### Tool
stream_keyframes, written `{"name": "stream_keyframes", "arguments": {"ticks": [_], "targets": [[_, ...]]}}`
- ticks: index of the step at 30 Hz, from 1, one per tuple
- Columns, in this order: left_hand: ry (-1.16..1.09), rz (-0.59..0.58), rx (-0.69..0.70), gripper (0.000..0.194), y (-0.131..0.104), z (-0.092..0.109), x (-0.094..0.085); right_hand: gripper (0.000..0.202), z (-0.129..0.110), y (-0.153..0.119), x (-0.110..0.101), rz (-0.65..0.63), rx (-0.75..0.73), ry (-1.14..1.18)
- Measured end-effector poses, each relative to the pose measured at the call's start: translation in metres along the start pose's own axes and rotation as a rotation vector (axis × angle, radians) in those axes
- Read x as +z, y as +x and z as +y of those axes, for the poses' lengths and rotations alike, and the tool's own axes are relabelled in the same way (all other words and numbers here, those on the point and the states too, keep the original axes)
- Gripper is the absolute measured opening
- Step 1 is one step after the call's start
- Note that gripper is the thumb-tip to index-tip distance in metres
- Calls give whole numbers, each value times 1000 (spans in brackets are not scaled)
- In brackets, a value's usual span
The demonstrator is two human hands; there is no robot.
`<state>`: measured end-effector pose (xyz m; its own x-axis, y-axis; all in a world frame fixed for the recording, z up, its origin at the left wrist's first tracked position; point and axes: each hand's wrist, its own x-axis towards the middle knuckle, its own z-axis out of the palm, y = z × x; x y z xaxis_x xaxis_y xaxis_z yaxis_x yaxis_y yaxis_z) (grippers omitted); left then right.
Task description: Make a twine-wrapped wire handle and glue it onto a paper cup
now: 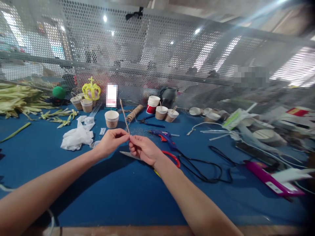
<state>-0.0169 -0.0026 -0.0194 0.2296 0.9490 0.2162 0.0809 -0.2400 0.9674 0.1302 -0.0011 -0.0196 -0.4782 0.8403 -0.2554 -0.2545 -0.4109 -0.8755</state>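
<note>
While the left hand (114, 140) and the right hand (144, 149) pinch the bottom of a thin tan strand (124, 115), thumbs pressed to fingers, the strand pokes up and leans toward eleven o'clock. Near twelve lies a brown roll of twine (135, 113); at three, a blue-and-red glue gun (169, 140); at four, red-handled metal scissors (176, 158); at nine, a crumpled white plastic bag (76, 136).

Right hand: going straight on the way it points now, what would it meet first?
The left hand, most likely: its fingertips lie just ahead of those of the right hand, at the thin brown strand. Farther along that line stands a paper cup, though depth is unclear.
</note>
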Motion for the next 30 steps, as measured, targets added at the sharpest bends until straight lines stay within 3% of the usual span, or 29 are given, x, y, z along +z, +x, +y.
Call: {"name": "stream_keyframes", "arguments": {"ticks": [12, 19, 30], "targets": [[114, -3, 36, 13, 0, 3, -4, 26, 3, 1, 2, 102, -191, -173], [-140, 32, -103, 17, 3, -1, -4, 17, 6, -1, 6, 211, -353, -523], [-313, 62, -92, 18, 1, -1, -1, 19, 6, -3, 6, 190, -379, -609]]}}
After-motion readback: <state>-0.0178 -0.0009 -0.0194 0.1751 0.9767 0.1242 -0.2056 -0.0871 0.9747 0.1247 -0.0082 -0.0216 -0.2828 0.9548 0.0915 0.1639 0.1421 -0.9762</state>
